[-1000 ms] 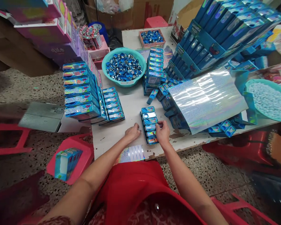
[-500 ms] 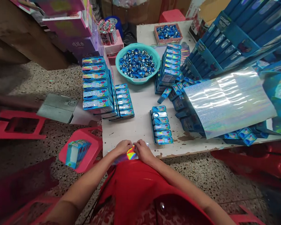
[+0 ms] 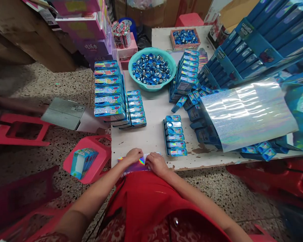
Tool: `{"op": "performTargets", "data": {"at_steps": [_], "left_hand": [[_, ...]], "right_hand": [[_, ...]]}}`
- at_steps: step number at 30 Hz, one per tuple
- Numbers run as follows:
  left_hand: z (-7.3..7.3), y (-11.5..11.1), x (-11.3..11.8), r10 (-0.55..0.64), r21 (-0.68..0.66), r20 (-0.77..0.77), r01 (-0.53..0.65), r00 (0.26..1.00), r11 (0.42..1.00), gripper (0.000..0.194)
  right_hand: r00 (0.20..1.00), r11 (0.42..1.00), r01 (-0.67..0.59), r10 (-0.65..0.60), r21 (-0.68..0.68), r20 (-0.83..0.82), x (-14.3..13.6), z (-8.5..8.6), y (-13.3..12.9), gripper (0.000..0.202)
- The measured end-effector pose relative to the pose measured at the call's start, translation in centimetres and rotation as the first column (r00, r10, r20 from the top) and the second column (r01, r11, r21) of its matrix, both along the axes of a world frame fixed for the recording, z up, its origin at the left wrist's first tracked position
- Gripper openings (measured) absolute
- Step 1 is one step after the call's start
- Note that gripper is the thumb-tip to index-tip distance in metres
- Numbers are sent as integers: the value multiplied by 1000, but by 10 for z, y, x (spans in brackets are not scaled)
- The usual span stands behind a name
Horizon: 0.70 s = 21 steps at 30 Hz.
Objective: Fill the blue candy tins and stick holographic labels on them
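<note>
A shiny holographic sheet [image 3: 133, 167] lies at the table's front edge, close against my red apron. My left hand [image 3: 133, 155] is closed over the sheet's far part, its fingertips pinched together. Beside it, my right hand [image 3: 157, 163] curls its fingers down on the sheet's right side. Rainbow glare shows on the sheet between the two hands, and the fingertips partly hide what they pinch. Just beyond my right hand stands a blue tray of small blue boxes [image 3: 175, 137] with round openings or caps on top.
A turquoise basin [image 3: 153, 88] holds many blue-and-silver caps. Stacked blue boxes [image 3: 109, 111] stand at the left, more blue boxes [image 3: 189, 72] at the back. A large holographic sheet [image 3: 249, 114] covers boxes on the right. A pink stool [image 3: 103, 154] bears another box pack.
My left hand has lifted slightly and my right hand has shifted a little right, so the gap between them is wider. More of the sheet shows. The view has turned slightly.
</note>
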State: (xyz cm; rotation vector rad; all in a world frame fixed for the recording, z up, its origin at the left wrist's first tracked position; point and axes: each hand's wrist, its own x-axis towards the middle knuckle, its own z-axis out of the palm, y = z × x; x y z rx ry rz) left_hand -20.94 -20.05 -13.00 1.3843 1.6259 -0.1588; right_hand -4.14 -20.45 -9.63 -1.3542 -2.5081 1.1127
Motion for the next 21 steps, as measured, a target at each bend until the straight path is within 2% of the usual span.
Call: {"op": "performTargets", "data": {"at_steps": [2,3,6,8,9,11,12,13,14,16,19,21], "left_hand": [[2,-1,1,18,20,-24,-18,1000,1000,21],[4,-1,2,27,26,-35,-26,999,999,21],[15,1,5,65,89,-11,-63,998,994,24],[26,3,10,156,145,218,-190,963,971,31],[33,3,14,202,122,387,-267,900,956,35],[45,5,24,277,-27,655,-345,703,938,40],[50,7,29,309,-108,709,-335,634,936,41],[54,9,35,335,-165,724,-320,603,933,41],[57,13,41,352,-193,717,-314,602,930,39],[61,24,51,344,-167,679,-319,649,933,35],[63,51,61,246,-38,633,-288,734,957,29],[63,73,66,179,50,614,-264,769,963,25]], "right_hand": [[979,983,142,-157,-120,-129,5,7,-1,9],[945,952,212,-257,-221,-202,7,11,0,8],[780,789,289,-523,-542,-345,13,23,4,9],[683,708,295,-626,-642,-377,16,31,10,14],[645,689,318,-661,-652,-384,18,35,13,17],[579,670,391,-712,-631,-397,22,42,20,20],[550,666,436,-729,-605,-406,24,45,24,20],[529,664,484,-741,-571,-414,27,47,27,20],[515,660,535,-750,-527,-416,31,48,30,19],[501,648,642,-759,-409,-416,38,47,37,18],[491,606,765,-769,-221,-408,49,38,53,20],[468,561,814,-787,-152,-401,55,30,66,21]]}}
